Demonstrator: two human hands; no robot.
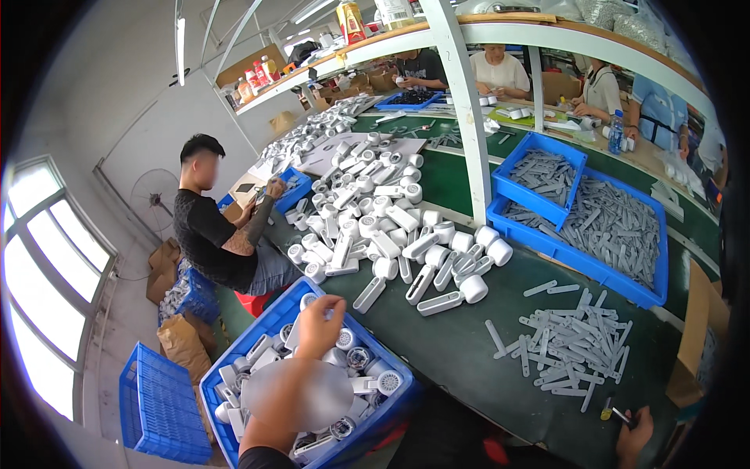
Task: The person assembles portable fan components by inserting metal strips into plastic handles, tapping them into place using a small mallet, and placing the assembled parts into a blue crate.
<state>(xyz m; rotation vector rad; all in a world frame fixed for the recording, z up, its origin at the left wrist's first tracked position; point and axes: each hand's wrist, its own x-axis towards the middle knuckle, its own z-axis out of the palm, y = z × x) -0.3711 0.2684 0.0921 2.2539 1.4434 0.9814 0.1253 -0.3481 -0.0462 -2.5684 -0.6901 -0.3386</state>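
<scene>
My left hand [319, 327] is over a blue crate [223, 383] piled with white fan-like housings [389, 381], some showing round grilles. Its fingers are curled together, and whatever they may hold is hidden. A blurred patch covers part of my left forearm and the housings below it. Low at the right, my right hand [637, 436] is closed on a slim dark tool [623, 417]; its exact kind is unclear. Beside the tool's tip is a small yellowish piece [607, 409]. A heap of flat grey strips [574, 344] lies on the green table beyond this hand.
White housings [383, 211] are heaped along the green table [437, 352]. Blue trays [578, 258] of grey strips stand behind, near a white shelf post [461, 109]. A cardboard box [695, 336] flanks the right. A seated person [215, 219] works at left; others sit opposite.
</scene>
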